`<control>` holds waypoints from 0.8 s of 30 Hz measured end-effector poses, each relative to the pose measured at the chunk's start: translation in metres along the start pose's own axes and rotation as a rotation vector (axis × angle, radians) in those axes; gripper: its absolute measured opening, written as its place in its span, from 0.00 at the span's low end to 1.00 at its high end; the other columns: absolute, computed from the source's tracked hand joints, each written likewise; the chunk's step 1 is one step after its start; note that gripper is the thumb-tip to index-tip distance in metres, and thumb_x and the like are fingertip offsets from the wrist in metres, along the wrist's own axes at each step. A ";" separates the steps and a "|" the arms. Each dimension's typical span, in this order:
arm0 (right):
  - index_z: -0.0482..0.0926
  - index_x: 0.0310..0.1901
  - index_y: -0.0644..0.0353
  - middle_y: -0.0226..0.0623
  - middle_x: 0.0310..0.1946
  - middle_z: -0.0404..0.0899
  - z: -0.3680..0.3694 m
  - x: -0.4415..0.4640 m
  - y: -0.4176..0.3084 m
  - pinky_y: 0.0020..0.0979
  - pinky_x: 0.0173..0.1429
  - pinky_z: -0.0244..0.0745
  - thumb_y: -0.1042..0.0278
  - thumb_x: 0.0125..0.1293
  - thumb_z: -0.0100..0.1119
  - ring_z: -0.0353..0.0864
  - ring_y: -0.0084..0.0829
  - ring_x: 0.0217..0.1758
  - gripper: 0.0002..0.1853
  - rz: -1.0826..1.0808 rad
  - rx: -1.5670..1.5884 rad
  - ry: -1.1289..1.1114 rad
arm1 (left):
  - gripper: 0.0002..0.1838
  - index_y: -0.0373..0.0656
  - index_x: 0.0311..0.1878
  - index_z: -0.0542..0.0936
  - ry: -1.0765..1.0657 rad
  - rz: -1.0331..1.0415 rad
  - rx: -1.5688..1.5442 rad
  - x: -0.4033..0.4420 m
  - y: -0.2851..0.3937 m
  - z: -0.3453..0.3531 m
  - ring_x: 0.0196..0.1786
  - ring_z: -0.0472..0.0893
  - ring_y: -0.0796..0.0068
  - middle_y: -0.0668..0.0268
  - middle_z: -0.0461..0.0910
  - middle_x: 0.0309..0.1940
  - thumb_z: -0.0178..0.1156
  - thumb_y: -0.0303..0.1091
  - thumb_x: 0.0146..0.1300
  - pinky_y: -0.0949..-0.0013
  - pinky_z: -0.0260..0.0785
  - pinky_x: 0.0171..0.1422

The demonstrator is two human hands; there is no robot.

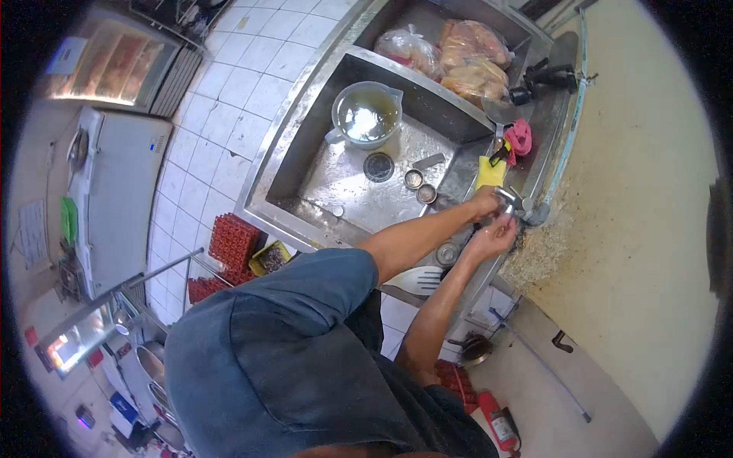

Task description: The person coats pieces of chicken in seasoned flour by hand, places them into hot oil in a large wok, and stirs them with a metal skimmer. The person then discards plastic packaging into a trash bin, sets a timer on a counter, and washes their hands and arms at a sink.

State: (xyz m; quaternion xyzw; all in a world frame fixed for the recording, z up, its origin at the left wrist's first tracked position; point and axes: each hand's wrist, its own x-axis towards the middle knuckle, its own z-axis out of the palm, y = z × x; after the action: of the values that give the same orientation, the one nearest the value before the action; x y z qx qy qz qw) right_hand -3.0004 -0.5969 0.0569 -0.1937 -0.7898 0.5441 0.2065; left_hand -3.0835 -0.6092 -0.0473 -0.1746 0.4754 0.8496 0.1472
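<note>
Both of my hands are at a metal faucet (513, 200) on the wall side of the steel sink. My left hand (485, 201) is closed beside the faucet body; what its fingers grip is hidden. Just below it, my right hand (496, 233) has its fingers curled on the faucet's spout end. A yellow sponge or cloth (489, 172) lies right above my left hand, near a pink cloth (518, 137). Two small round metal pieces, a near ring (426, 193) and a far ring (413, 179), sit on the sink floor by a flat metal strip (429, 161).
A plastic jug (368, 114) of cloudy liquid stands in the sink basin (321, 179) near the drain (379, 166). Bagged meat (473, 61) fills part of the adjoining basin. A slotted white utensil (418, 281) lies by the front edge. Red egg trays (233, 246) are stacked on the floor.
</note>
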 end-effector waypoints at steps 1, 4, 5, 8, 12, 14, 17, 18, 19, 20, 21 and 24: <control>0.73 0.54 0.72 0.49 0.49 0.79 0.002 -0.002 -0.004 0.40 0.53 0.77 0.57 0.72 0.50 0.82 0.42 0.45 0.23 -0.026 -0.110 0.009 | 0.06 0.39 0.33 0.82 0.014 -0.014 0.052 -0.007 0.006 -0.003 0.24 0.78 0.76 0.64 0.78 0.21 0.56 0.28 0.61 0.68 0.69 0.24; 0.75 0.50 0.72 0.47 0.43 0.81 0.018 -0.010 -0.013 0.40 0.48 0.78 0.54 0.74 0.47 0.83 0.42 0.39 0.23 -0.014 -0.268 0.028 | 0.10 0.39 0.33 0.83 0.107 0.020 0.202 -0.021 0.009 -0.014 0.21 0.77 0.74 0.62 0.80 0.21 0.55 0.34 0.61 0.66 0.67 0.22; 0.76 0.48 0.72 0.47 0.41 0.82 0.026 -0.010 -0.010 0.40 0.48 0.78 0.52 0.74 0.46 0.83 0.41 0.39 0.24 0.051 -0.207 0.021 | 0.10 0.39 0.33 0.83 0.123 0.102 0.327 -0.024 0.007 -0.024 0.21 0.77 0.73 0.61 0.80 0.21 0.55 0.34 0.61 0.66 0.67 0.21; 0.78 0.45 0.69 0.46 0.37 0.82 0.037 0.001 0.002 0.41 0.49 0.77 0.47 0.76 0.39 0.82 0.41 0.41 0.28 0.468 0.501 0.007 | 0.12 0.39 0.34 0.83 0.111 0.007 0.286 -0.051 0.042 -0.038 0.24 0.80 0.69 0.60 0.82 0.25 0.52 0.34 0.62 0.62 0.72 0.26; 0.78 0.45 0.66 0.43 0.34 0.81 0.014 0.010 -0.011 0.47 0.49 0.74 0.41 0.75 0.31 0.79 0.40 0.40 0.33 0.739 0.887 -0.264 | 0.09 0.37 0.32 0.82 0.098 -0.078 0.096 -0.078 0.069 -0.043 0.28 0.85 0.68 0.56 0.84 0.29 0.53 0.30 0.59 0.62 0.77 0.30; 0.74 0.47 0.68 0.42 0.37 0.79 0.006 0.034 0.050 0.49 0.48 0.71 0.42 0.74 0.31 0.76 0.39 0.37 0.32 0.624 0.916 -0.308 | 0.07 0.36 0.29 0.81 0.182 0.069 0.241 -0.096 0.075 -0.053 0.22 0.83 0.68 0.56 0.83 0.25 0.55 0.28 0.58 0.66 0.76 0.26; 0.73 0.43 0.65 0.40 0.37 0.76 -0.020 0.027 0.063 0.39 0.40 0.69 0.51 0.73 0.37 0.71 0.31 0.32 0.23 1.098 1.132 -0.457 | 0.08 0.34 0.28 0.83 0.268 0.136 0.384 -0.130 0.112 -0.070 0.18 0.82 0.66 0.57 0.80 0.17 0.64 0.30 0.51 0.61 0.76 0.24; 0.73 0.42 0.63 0.37 0.35 0.76 -0.024 0.017 0.041 0.34 0.35 0.67 0.58 0.72 0.43 0.70 0.28 0.30 0.15 1.081 1.053 -0.675 | 0.09 0.37 0.25 0.83 0.311 0.233 0.605 -0.140 0.127 -0.078 0.21 0.84 0.65 0.56 0.82 0.20 0.65 0.34 0.48 0.60 0.76 0.29; 0.73 0.40 0.61 0.34 0.32 0.75 -0.029 0.009 0.021 0.29 0.30 0.66 0.66 0.71 0.49 0.68 0.25 0.28 0.08 1.033 0.974 -0.889 | 0.09 0.40 0.21 0.82 0.336 0.292 0.674 -0.161 0.151 -0.081 0.27 0.85 0.63 0.57 0.82 0.20 0.65 0.36 0.45 0.58 0.77 0.35; 0.73 0.34 0.55 0.29 0.26 0.71 -0.032 0.005 -0.021 0.23 0.27 0.67 0.67 0.70 0.51 0.68 0.19 0.25 0.06 1.074 1.161 -1.286 | 0.07 0.41 0.24 0.83 0.339 0.556 0.808 -0.156 0.154 -0.092 0.32 0.85 0.61 0.58 0.84 0.24 0.64 0.34 0.42 0.56 0.77 0.39; 0.74 0.33 0.54 0.30 0.27 0.73 -0.046 -0.028 -0.114 0.24 0.31 0.72 0.66 0.71 0.50 0.72 0.20 0.28 0.07 0.838 0.541 -0.863 | 0.12 0.39 0.33 0.82 0.185 0.901 0.630 -0.180 0.170 -0.105 0.31 0.85 0.61 0.58 0.84 0.28 0.66 0.35 0.46 0.60 0.78 0.36; 0.70 0.60 0.59 0.34 0.37 0.81 -0.044 0.009 -0.035 0.24 0.27 0.74 0.55 0.75 0.41 0.78 0.21 0.30 0.20 0.054 0.427 -0.921 | 0.14 0.34 0.42 0.78 -0.102 0.354 0.142 -0.268 0.230 -0.114 0.32 0.85 0.68 0.55 0.84 0.31 0.63 0.36 0.61 0.67 0.80 0.35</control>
State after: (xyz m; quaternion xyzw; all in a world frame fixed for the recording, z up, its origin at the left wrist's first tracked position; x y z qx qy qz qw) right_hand -2.9876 -0.5693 0.1052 0.0924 -0.6648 0.7275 -0.1425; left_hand -2.9210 -0.8464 0.1884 -0.0345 0.5495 0.8342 0.0315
